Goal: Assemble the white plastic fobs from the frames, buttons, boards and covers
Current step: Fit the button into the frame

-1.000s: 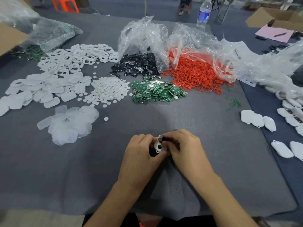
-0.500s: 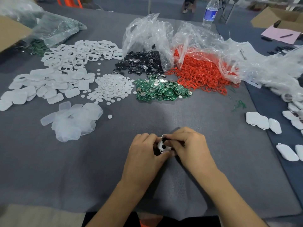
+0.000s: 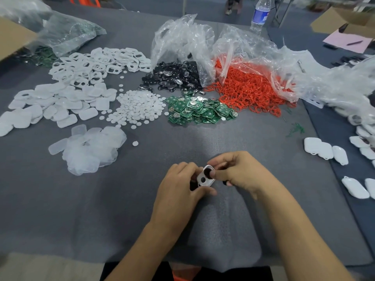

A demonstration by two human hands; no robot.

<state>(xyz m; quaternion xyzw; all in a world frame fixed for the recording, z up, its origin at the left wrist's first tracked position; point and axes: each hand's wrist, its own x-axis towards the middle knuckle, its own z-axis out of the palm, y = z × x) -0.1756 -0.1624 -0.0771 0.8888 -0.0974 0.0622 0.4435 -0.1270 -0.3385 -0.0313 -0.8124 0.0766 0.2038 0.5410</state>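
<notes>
Both hands work low over the grey tabletop (image 3: 203, 142) — the left hand (image 3: 178, 185) grips a white frame (image 3: 205, 178), the right hand (image 3: 237, 169) pinches a black button (image 3: 207, 171) into it.

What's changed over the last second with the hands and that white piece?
The white frame has turned face-up, showing its two holes; the right hand shifted right, thumb at the upper hole. It and the left hand still hold the frame; the part piles are unchanged.
</notes>
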